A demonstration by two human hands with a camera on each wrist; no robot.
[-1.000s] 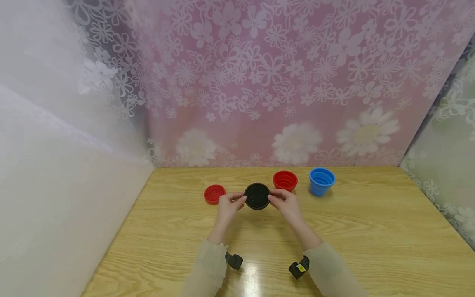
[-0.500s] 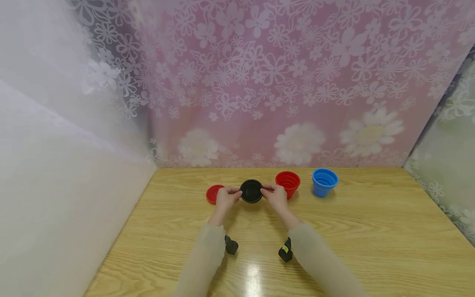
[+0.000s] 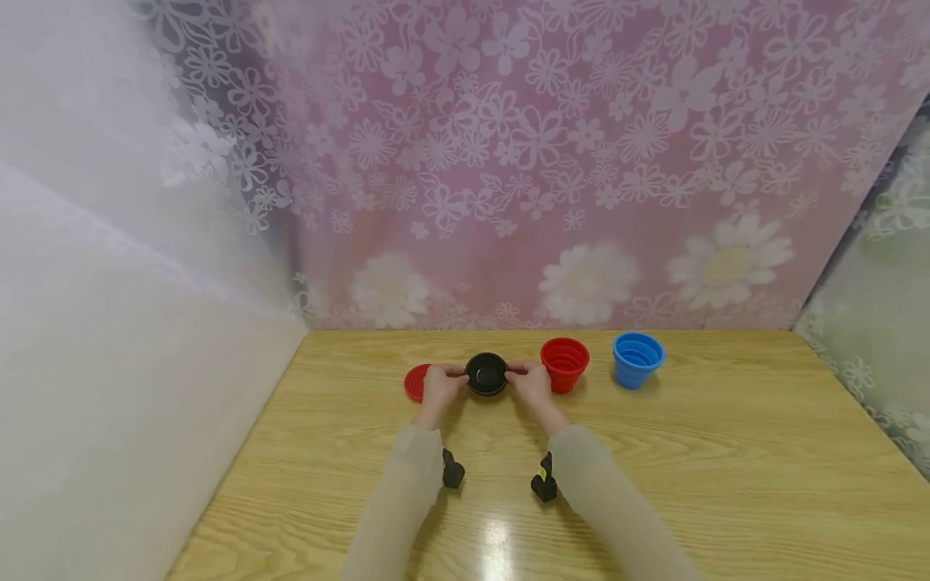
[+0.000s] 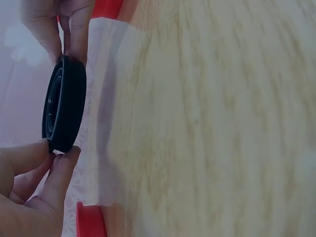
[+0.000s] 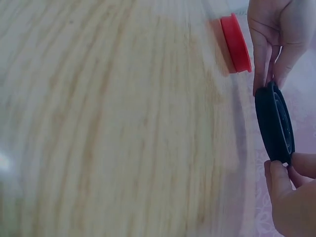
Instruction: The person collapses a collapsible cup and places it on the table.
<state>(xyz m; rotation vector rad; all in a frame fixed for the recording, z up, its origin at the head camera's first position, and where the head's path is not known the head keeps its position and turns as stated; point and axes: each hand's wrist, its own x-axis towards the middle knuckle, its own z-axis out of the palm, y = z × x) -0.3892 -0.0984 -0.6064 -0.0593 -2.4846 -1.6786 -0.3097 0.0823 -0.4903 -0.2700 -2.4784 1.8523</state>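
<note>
Both hands hold a black collapsible cup [image 3: 486, 374], folded into a thick flat disc, by opposite edges. My left hand [image 3: 441, 390] pinches its left rim between thumb and fingers. On the opposite side, my right hand [image 3: 533, 386] pinches the right rim the same way. The wrist views show the black cup [image 4: 64, 104] edge-on, raised above the wooden table, with its ringed inside facing away from the wrist cameras. A flat red collapsed cup [image 3: 416, 382] lies partly hidden behind my left hand. Just right of my right hand stands an expanded red cup [image 3: 564, 365].
An expanded blue cup [image 3: 637, 360] stands right of the red one. The wooden table [image 3: 690, 468] ends at a pink flowered curtain [image 3: 465, 194] at the back. A pale wall panel [image 3: 131, 339] borders it on the left. Black cameras hang at both wrists.
Both hands have carried the black cup forward and slightly left. The right hand has moved away from the red cup, which now shows more fully. Both pinches on the black cup stay.
</note>
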